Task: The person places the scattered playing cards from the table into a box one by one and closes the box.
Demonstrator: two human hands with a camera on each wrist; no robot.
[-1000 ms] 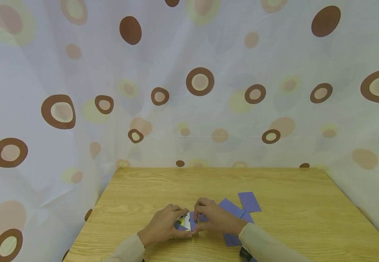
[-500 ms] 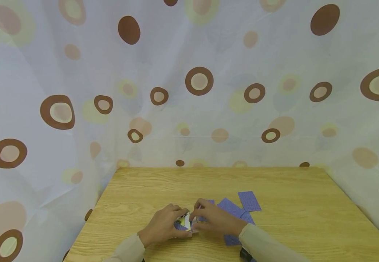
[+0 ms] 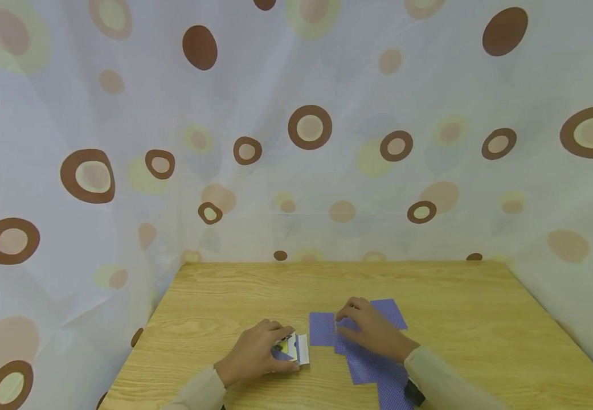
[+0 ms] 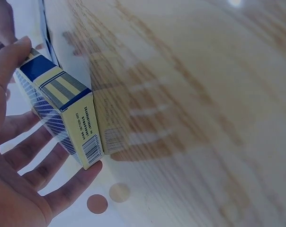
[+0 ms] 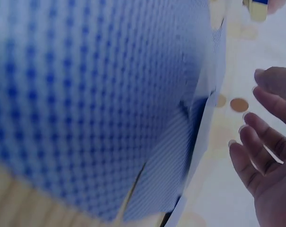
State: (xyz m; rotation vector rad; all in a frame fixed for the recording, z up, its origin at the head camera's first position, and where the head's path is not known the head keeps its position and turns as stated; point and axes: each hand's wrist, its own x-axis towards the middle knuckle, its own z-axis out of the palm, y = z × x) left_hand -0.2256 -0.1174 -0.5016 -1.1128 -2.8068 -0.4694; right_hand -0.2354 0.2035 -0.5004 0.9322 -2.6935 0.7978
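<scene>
Gripping box [image 4: 65, 101] between thumb and fingers: left hand [image 3: 260, 350]. Box on table [image 3: 224, 296], left of blue cards [image 3: 363, 367], near them; white flap [image 3: 303, 349] jutting their way. Right hand [image 3: 373, 330] over cards, fingers loosely bent, slightly parted; cannot tell if touching. Cards in staggered group. Spotted curtain [image 3: 342, 171] behind table.

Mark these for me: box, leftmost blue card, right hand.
Box [image 4: 76, 118]: left wrist view, on its cream end panel.
Leftmost blue card [image 3: 322, 329]: head view, middle of its patterned face.
Right hand [image 3: 373, 330]: head view, on the back of it.
</scene>
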